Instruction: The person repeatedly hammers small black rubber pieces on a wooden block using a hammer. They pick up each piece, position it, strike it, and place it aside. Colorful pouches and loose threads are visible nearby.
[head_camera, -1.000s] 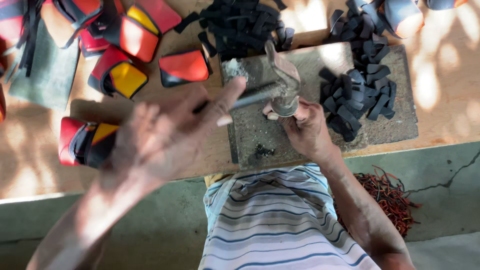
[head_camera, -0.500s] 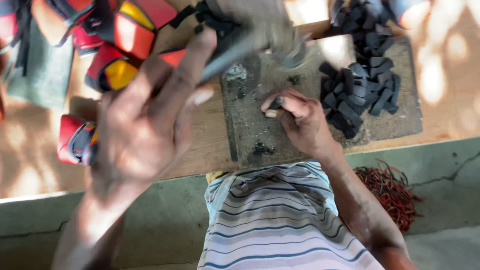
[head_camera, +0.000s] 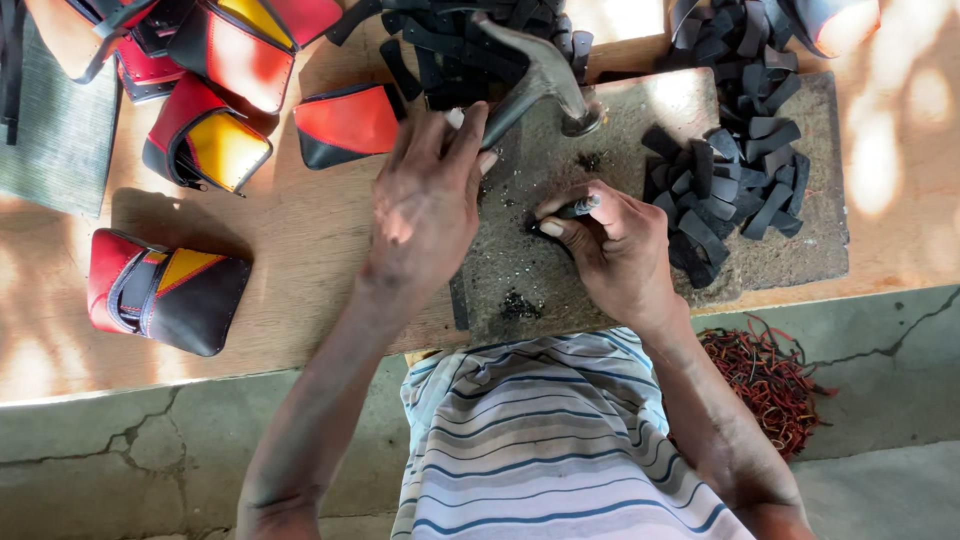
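Note:
My left hand (head_camera: 425, 200) grips the handle of a metal hammer (head_camera: 545, 70), whose head hangs over the far edge of a dark stone slab (head_camera: 790, 255). My right hand (head_camera: 620, 245) pinches a small metal punch (head_camera: 577, 208) against the slab, with a small black piece under its tip that is mostly hidden by my fingers. A heap of cut black strips (head_camera: 725, 185) lies on the slab just right of my right hand. The hammer head sits beyond the punch and does not touch it.
The slab rests on a wooden bench (head_camera: 300, 250). More black strips (head_camera: 465, 40) are piled at the back. Red, yellow and black stitched pieces (head_camera: 345, 122) (head_camera: 205, 140) (head_camera: 165, 290) lie to the left. A tangle of red and orange scraps (head_camera: 770, 375) sits on the concrete floor.
The hammer was on the punch a second ago, then swung up towards the camera. It has now come back down near the slab's far edge. My right hand stayed on the punch.

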